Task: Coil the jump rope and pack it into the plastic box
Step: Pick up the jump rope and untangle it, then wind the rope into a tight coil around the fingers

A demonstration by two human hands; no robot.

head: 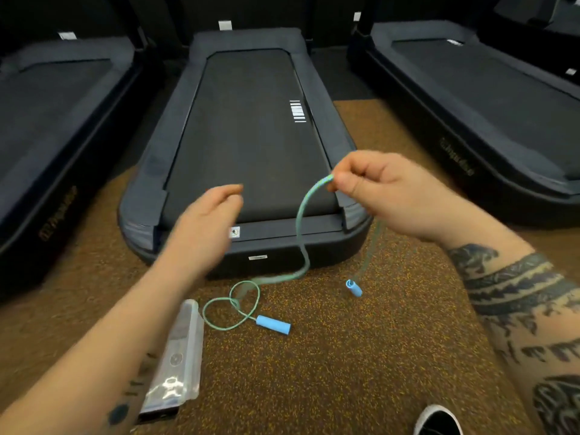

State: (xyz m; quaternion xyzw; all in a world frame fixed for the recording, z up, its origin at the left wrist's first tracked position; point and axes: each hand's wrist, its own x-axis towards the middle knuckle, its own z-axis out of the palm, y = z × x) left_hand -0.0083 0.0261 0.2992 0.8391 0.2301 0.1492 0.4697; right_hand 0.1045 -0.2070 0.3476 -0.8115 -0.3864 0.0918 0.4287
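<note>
While rope (300, 227) hangs, right fingers (346, 183) pinch it.

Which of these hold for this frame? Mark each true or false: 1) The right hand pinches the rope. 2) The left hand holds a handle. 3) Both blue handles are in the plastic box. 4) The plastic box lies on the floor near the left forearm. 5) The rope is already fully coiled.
1) True. The right hand has a pinch grip on the jump rope.
2) False. The left hand is empty, apart from the rope.
3) False. One blue handle lies on the floor; the other blue handle hangs from the rope just above it.
4) True. The plastic box lies on the speckled floor there.
5) False. It trails loosely, with only one loose loop on the floor.
</note>
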